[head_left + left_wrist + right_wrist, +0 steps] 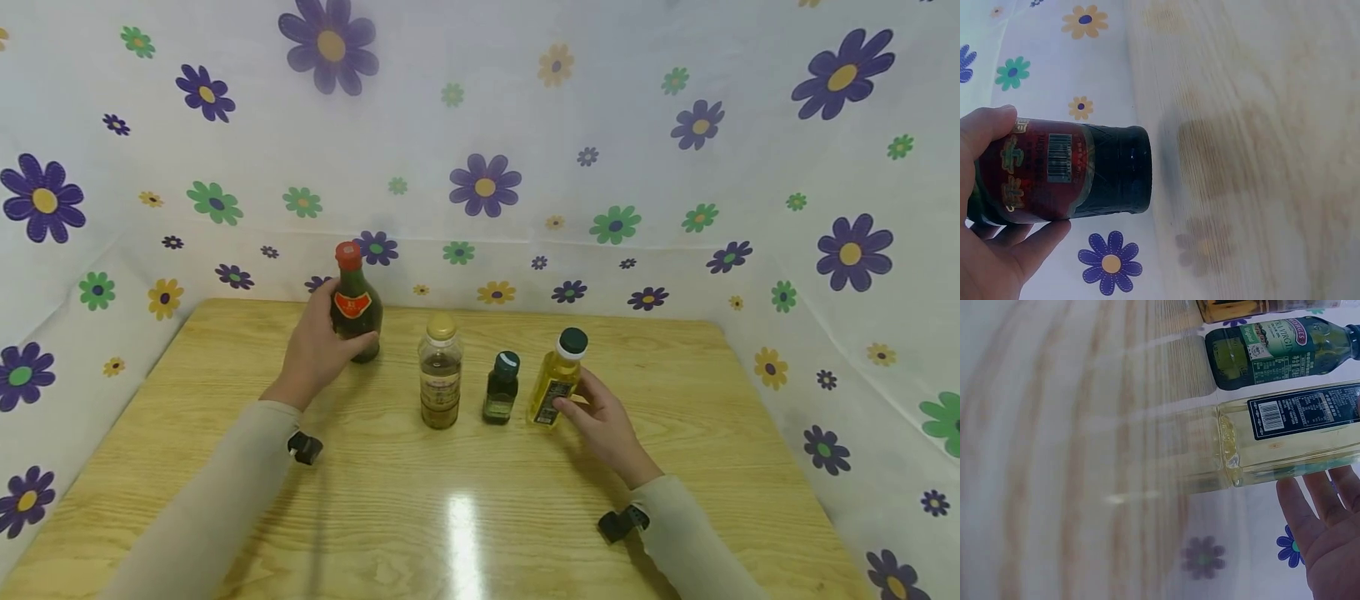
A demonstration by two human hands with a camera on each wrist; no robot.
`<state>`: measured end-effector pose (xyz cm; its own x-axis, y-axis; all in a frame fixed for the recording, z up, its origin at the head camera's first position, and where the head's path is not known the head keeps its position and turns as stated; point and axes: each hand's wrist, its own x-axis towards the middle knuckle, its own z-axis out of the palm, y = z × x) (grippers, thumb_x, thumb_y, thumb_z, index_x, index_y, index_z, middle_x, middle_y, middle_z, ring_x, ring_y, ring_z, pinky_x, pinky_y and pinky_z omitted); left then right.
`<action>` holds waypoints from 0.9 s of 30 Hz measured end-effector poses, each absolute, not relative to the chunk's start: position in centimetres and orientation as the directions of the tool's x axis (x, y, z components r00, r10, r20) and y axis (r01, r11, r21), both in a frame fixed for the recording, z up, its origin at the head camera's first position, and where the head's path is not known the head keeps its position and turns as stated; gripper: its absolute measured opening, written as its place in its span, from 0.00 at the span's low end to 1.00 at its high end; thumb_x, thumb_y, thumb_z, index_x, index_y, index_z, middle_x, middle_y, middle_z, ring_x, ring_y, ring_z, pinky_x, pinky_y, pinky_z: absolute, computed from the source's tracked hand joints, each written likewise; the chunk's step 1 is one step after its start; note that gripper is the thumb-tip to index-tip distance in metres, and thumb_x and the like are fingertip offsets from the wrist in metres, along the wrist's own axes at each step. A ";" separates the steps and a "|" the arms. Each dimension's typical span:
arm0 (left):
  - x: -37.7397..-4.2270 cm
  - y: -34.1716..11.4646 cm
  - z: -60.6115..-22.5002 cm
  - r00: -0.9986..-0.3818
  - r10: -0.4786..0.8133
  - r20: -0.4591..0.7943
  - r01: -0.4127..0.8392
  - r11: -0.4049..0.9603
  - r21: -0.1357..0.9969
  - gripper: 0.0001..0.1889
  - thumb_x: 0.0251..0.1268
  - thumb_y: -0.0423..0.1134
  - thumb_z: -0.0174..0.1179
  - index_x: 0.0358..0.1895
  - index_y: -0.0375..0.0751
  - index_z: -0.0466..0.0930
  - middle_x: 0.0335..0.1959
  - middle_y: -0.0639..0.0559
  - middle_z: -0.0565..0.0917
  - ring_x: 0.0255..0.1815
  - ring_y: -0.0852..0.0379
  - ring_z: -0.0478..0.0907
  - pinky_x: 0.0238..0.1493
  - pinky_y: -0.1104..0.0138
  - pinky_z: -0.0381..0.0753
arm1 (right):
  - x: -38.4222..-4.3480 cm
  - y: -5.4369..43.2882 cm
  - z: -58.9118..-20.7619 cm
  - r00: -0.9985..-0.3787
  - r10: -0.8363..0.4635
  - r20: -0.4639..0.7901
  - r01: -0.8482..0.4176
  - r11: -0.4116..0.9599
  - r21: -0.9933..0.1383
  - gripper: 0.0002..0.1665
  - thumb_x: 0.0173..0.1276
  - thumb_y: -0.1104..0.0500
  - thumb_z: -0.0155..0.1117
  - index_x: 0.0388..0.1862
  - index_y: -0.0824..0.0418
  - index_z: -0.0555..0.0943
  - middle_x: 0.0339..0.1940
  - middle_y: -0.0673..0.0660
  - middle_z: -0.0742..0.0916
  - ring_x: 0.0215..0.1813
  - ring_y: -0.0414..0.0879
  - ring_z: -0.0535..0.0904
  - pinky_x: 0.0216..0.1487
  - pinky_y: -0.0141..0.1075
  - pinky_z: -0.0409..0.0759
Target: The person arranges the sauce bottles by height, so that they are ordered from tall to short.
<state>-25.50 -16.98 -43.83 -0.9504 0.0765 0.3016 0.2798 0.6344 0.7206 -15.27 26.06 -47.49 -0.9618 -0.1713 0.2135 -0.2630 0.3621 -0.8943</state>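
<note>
The tall dark bottle is at the left rear of the table, its long axis close to vertical, red cap up and base down. The left hand holds it by the body. Its fingers are clamped on one side of the glass and the thumb on the other, spread by the bottle's width. In the left wrist view a gap shows between the base and its reflection in the tabletop.

The yellow oil bottle is at right of centre, dark green cap up. Its long axis is tilted, the cap end leaning to the right in the head view. The right hand grips it from the right: thumb on the label side, fingers behind, parted by the bottle's thickness. Whether its base bears fully on the table cannot be told.

Between the two held bottles, apart from either hand, stand a clear bottle with a yellow cap and, just beside the oil bottle, a small green bottle. A flowered cloth hangs behind.
</note>
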 end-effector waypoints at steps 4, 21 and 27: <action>-26.3 -17.2 -44.2 -0.950 0.070 0.305 0.278 0.639 0.717 0.50 0.58 0.43 0.78 0.79 0.41 0.56 0.72 0.39 0.70 0.72 0.37 0.69 0.73 0.38 0.65 | -15.2 26.0 -47.6 -0.961 -0.181 0.210 -0.264 0.357 -0.896 0.33 0.77 0.61 0.63 0.79 0.58 0.68 0.72 0.62 0.78 0.69 0.57 0.76 0.63 0.34 0.81; -27.8 -16.8 -44.3 -0.956 0.106 0.272 0.285 0.546 0.788 0.52 0.58 0.40 0.78 0.81 0.43 0.52 0.74 0.40 0.67 0.75 0.39 0.67 0.75 0.40 0.65 | -15.2 26.2 -47.7 -0.959 -0.188 0.210 -0.265 0.344 -0.901 0.32 0.78 0.62 0.62 0.78 0.59 0.68 0.72 0.63 0.78 0.66 0.35 0.75 0.63 0.28 0.78; -28.2 -17.0 -44.8 -0.959 0.112 0.261 0.279 0.541 0.794 0.52 0.58 0.39 0.78 0.81 0.43 0.53 0.74 0.40 0.68 0.74 0.38 0.68 0.74 0.39 0.65 | -15.2 26.2 -47.5 -0.954 -0.198 0.226 -0.284 0.344 -0.895 0.32 0.78 0.63 0.61 0.78 0.60 0.67 0.72 0.63 0.77 0.67 0.36 0.75 0.64 0.29 0.78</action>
<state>-28.22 -17.04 -44.83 -0.9589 0.1121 0.2606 0.2789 0.5408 0.7936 -15.22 26.21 -47.51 -0.9538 -0.1976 0.2265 -0.2838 0.3443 -0.8950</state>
